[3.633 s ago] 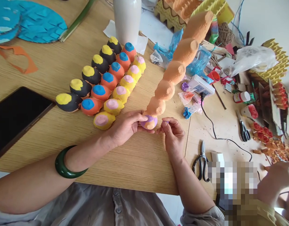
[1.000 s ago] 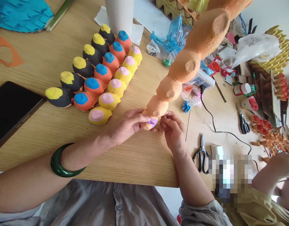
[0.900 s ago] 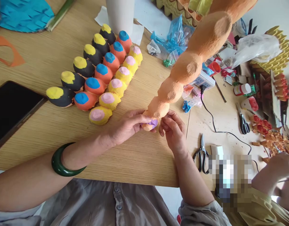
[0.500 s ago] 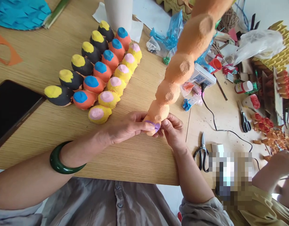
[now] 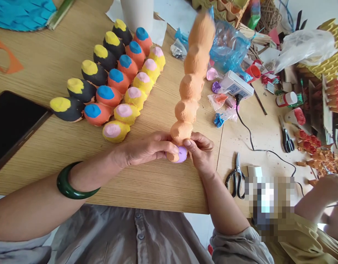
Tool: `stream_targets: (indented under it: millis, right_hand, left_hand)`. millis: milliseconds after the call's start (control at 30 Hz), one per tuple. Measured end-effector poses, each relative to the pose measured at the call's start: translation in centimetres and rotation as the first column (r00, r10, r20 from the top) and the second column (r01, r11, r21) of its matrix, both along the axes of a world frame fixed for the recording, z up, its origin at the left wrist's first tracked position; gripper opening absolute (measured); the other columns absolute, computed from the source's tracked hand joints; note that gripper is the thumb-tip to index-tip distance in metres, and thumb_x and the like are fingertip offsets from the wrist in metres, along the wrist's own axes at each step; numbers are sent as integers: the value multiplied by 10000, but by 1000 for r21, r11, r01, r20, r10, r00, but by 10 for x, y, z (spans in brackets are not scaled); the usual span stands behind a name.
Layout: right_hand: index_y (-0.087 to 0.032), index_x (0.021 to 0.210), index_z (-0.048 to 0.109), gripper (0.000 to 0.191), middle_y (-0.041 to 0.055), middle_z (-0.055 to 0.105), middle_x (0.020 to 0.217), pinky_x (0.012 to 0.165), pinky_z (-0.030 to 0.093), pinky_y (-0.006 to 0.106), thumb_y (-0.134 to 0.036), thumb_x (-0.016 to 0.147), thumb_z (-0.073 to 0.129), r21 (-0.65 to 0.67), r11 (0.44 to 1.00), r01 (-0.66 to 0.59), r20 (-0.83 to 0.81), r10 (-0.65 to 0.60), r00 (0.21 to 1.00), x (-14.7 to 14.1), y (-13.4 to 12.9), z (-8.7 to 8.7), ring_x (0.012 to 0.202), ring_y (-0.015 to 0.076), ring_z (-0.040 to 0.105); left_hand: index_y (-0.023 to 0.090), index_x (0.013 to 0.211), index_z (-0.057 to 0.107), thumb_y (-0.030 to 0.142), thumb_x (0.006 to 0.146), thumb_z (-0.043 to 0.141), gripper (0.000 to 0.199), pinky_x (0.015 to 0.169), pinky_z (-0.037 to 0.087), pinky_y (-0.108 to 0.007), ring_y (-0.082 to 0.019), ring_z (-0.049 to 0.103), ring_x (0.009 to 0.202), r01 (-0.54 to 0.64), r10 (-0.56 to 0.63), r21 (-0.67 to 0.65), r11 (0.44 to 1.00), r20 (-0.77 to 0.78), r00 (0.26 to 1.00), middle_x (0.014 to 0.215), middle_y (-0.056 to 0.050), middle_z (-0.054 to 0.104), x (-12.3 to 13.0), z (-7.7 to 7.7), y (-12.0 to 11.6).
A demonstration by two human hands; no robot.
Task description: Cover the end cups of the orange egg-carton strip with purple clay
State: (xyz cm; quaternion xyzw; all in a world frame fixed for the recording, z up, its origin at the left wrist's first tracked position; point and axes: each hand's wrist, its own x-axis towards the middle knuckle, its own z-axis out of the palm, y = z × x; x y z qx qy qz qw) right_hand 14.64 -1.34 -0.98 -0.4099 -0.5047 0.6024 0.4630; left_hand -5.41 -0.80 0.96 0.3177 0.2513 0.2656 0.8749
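Both hands meet at the near end of an orange egg-carton strip, a row of rounded bumps tilted up and away from me. My left hand grips the end bump from the left, thumb on top. On the right side, my right hand pinches the same end with thumb and bent fingers. Purple clay covers part of this end bump, between the two thumbs. To the left lie three painted strips: a black one with yellow tips, an orange one with blue tips and a yellow one with pink tips.
A dark phone lies at left, a white cup behind the strips. Rightward are a power strip with its cord, black-handled scissors, blue plastic bags and paint pots. A co-worker's arm is at lower right.
The orange strip has turned and swung left, its far end now fully in view. More of the purple clay shows on the end bump. Both hands keep their hold.
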Motion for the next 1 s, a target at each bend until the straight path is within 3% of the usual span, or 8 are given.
stream_targets:
  millis: [100, 233, 367, 467, 633, 767, 900, 1000]
  right_hand:
    - [-235, 744, 735, 319, -54, 601, 625, 478, 366, 245, -481, 902, 863, 70, 997, 18, 55, -22, 998, 0, -1, 2, 493, 78, 453]
    - [-234, 767, 721, 298, -44, 601, 684, 545, 377, 270, -453, 931, 839, 183, 983, 13, 123, -36, 992, 2, -2, 0, 563, 92, 465]
    - [-255, 853, 755, 230, -47, 525, 698, 602, 352, 288, -451, 907, 863, 260, 964, -50, 174, 4, 985, 6, -1, 0, 629, 109, 437]
    - [-249, 802, 738, 368, -46, 473, 682, 609, 343, 298, -588, 848, 872, 210, 976, -59, 181, 21, 983, 7, 1, 2, 637, 122, 403]
    - [-231, 680, 701, 473, -19, 582, 708, 610, 392, 294, -651, 786, 892, -2, 998, -56, 131, 55, 990, 0, 2, 7, 658, 134, 470]
    - [-233, 639, 716, 434, -18, 599, 720, 650, 415, 295, -582, 810, 908, -41, 999, -22, 78, 25, 997, -3, -1, 6, 699, 137, 503]
    - [-240, 630, 709, 431, -19, 579, 715, 667, 428, 307, -572, 828, 899, 24, 996, 81, 112, -83, 990, -2, -4, 4, 701, 143, 486]
    - [-236, 612, 692, 460, -13, 592, 708, 654, 428, 315, -590, 829, 891, 59, 993, 100, 164, -109, 980, -2, -5, 5, 687, 147, 482]
  left_hand:
    - [153, 836, 676, 199, 887, 675, 68, 790, 562, -249, -121, 530, 802, 1, 2, -71, 997, 41, 999, 814, 13, 592, -3, -2, 0]
    - [136, 947, 718, 233, 868, 694, 126, 939, 643, -436, -159, 592, 858, 46, -34, -124, 991, 99, 994, 887, -13, 666, -5, 0, 3]
    - [136, 884, 705, 230, 860, 751, 107, 783, 575, -309, -126, 533, 746, 90, -90, 56, 994, -8, 996, 781, 4, 606, -7, 3, 8]
    - [155, 772, 662, 260, 854, 760, 165, 657, 467, -273, -130, 496, 701, 97, -88, 187, 978, -53, 995, 727, -7, 571, -8, 2, 10]
    - [164, 769, 667, 259, 833, 749, 141, 674, 453, -271, -146, 516, 744, 114, -88, 254, 961, -110, 990, 756, -16, 588, -7, -2, 10]
    - [151, 782, 666, 230, 846, 736, 124, 670, 443, -247, -129, 503, 743, 85, -71, 173, 981, -84, 994, 761, -2, 578, -6, 1, 8]
    - [127, 1022, 712, 226, 938, 665, 138, 820, 533, -269, -135, 574, 860, 7, -7, -2, 1000, -18, 1000, 911, -16, 635, -7, 3, 6]
    - [127, 1147, 696, 201, 937, 683, 223, 894, 574, -319, -155, 607, 938, 1, -1, -2, 1000, -32, 1000, 1000, -32, 664, -6, 3, 4]
